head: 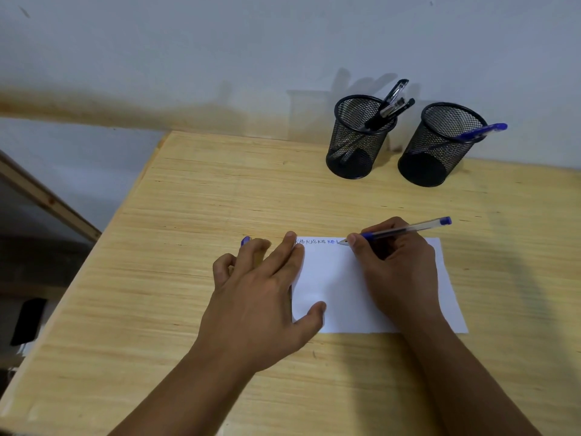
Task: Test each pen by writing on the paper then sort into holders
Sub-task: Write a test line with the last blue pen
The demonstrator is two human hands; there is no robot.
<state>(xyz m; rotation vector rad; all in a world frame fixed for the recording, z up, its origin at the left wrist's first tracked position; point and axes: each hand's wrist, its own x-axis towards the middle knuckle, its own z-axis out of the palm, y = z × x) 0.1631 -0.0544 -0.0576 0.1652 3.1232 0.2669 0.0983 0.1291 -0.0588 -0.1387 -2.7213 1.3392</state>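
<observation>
Right fingers (361, 243) pinching blue pen (405, 229); black pens (390, 105) in left holder (355, 152), blue one (481, 131) in right holder (437, 152).

Dim, soft light; faint wall shadows; edges warped.

A white sheet of paper (339, 284) lies flat on the wooden desk, with a row of small written marks along its far edge. A clear pen with a blue cap (405, 229) rests tip-down at that row. Two black mesh holders stand at the back: the left holder (358, 140) contains black pens (390, 105), the right holder (440, 146) one blue pen (481, 131).
</observation>
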